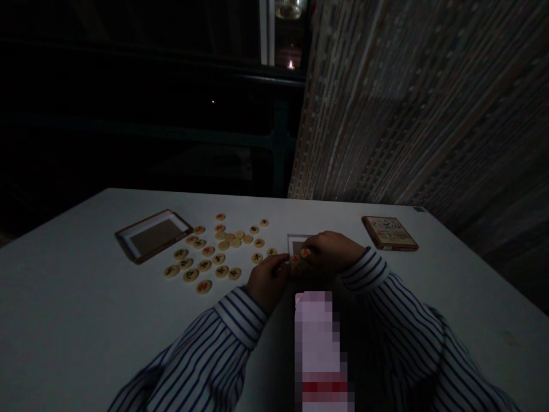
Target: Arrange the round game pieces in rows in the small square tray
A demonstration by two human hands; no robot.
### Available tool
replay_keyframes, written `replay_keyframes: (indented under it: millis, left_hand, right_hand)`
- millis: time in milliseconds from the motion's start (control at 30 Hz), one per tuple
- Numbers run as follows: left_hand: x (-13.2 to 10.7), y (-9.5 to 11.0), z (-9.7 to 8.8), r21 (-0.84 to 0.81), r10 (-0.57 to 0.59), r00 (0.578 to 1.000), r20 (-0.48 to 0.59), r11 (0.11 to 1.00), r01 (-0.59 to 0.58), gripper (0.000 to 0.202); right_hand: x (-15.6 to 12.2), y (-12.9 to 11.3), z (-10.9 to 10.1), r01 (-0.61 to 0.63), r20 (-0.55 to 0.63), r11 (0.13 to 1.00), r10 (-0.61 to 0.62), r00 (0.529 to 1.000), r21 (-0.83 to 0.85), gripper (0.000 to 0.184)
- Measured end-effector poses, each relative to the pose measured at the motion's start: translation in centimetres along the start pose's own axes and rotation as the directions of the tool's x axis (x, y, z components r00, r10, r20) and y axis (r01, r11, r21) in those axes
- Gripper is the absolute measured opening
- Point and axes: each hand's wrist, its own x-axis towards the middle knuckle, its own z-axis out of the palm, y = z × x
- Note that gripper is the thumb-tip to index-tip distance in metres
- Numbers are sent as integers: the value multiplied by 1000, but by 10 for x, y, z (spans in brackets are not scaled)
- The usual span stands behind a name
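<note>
My right hand (332,250) pinches a round Chinese chess piece (305,252) with a red character. It is over a small open box (299,236) with a white inner wall. Another red-marked piece (294,260) lies in the box's near part. My left hand (270,278) curls its fingers at the box's left side and seems to grip its edge. Both hands hide much of the box. Left of them, several pale wooden pieces (205,265) lie spread on the white table (107,309), some with black or red characters, some blank side up.
An open shallow box part (150,232) lies at the far left of the table. A closed box with printed characters (389,233) lies at the right. A pixelated pinkish object (321,343) is near me. Strung curtains (364,114) hang behind, and the room is dark.
</note>
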Motion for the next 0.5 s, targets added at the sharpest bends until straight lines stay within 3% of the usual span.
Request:
replay_keyframes:
  millis: [500]
  left_hand:
    - [0, 3, 1, 110, 62, 998, 29, 992, -65, 27]
  right_hand:
    - [4, -2, 3, 47, 81, 998, -42, 996, -51, 24]
